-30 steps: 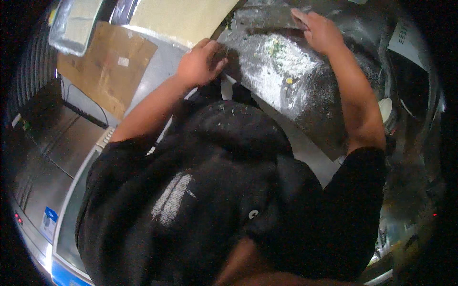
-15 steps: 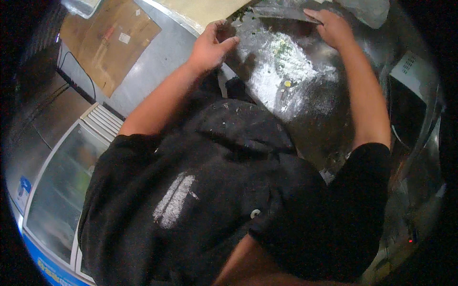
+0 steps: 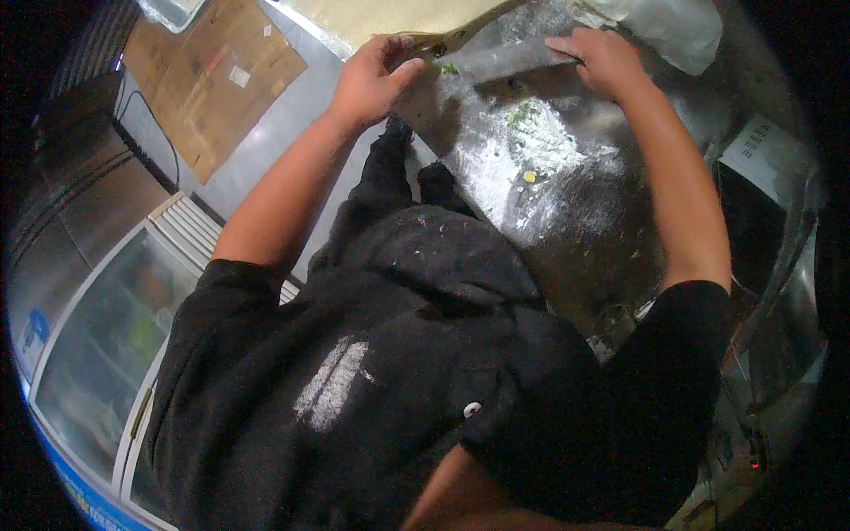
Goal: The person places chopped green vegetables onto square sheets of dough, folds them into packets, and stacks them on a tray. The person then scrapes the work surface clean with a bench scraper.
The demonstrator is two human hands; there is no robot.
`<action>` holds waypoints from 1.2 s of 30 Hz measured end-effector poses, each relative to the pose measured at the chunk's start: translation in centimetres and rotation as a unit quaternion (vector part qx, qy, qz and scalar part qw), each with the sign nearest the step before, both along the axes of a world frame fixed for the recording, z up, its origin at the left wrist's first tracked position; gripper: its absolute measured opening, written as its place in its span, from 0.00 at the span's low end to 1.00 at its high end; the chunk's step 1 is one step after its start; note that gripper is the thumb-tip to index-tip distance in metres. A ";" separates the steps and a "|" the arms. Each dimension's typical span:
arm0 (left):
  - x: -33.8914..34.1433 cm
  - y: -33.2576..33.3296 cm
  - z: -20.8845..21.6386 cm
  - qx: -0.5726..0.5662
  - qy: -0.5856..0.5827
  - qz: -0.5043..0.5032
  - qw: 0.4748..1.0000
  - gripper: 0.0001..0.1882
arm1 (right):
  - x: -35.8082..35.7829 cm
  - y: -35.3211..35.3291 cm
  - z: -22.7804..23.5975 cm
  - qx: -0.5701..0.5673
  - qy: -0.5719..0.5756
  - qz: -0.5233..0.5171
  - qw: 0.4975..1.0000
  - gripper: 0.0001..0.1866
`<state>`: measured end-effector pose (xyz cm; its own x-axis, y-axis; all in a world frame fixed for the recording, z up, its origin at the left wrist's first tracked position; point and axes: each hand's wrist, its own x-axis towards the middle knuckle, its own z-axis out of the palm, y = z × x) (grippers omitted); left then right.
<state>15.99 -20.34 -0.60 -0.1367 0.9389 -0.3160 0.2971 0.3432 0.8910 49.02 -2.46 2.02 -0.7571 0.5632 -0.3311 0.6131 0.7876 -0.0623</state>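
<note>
The right hand (image 3: 604, 60) is closed around the handle end of a wide metal blade (image 3: 506, 60), which lies flat across the far part of the floured steel desk (image 3: 611, 239), its other end reaching toward the left hand (image 3: 372, 80). That hand is curled, fingertips pinched at some green bits (image 3: 449, 68) by the blade's tip; whether it truly grips them I cannot tell. A patch of flour (image 3: 531, 150) with green and yellow specks lies just nearer than the blade, and cardboard (image 3: 208, 84) lies on the floor at left.
</note>
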 end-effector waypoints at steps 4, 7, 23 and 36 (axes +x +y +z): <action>-0.3 -0.2 -0.3 0.002 -0.011 -0.019 1.000 0.23 | 0.9 -0.2 0.8 0.001 0.013 0.030 0.999 0.34; -0.3 -0.2 -0.7 0.018 -0.006 -0.023 1.000 0.23 | -0.3 -0.5 0.3 0.017 0.083 0.032 0.996 0.34; -1.7 0.4 -0.4 0.033 0.025 -0.044 0.998 0.17 | -7.3 1.3 1.1 0.025 0.073 0.107 0.991 0.22; -2.0 0.9 -0.9 0.023 -0.005 -0.047 0.999 0.16 | -4.3 1.8 -0.5 0.048 0.040 0.098 0.993 0.32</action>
<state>13.98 -19.43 -1.50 -0.0437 0.9609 -0.2736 0.3179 0.2730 0.9080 44.67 -0.68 1.54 -0.8772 0.4278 -0.2180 0.4430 0.8962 -0.0236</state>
